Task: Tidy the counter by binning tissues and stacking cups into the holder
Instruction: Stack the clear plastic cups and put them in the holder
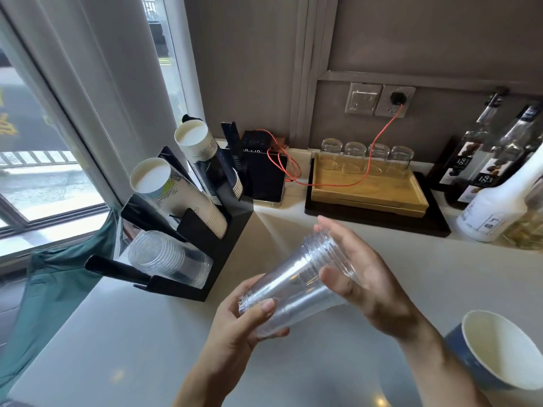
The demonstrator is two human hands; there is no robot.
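Above the pale table (147,333), nested clear plastic cups (293,286) are gripped by both hands (244,327) (361,277); thin walls could be crushed if squeezed.

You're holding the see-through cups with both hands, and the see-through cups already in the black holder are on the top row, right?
Not quite. In the head view, both hands do hold the clear cups, but the holder's clear stack lies in the bottom slot; paper cups fill the upper ones.

The blue paper cup (505,351) is cut off by the right edge.
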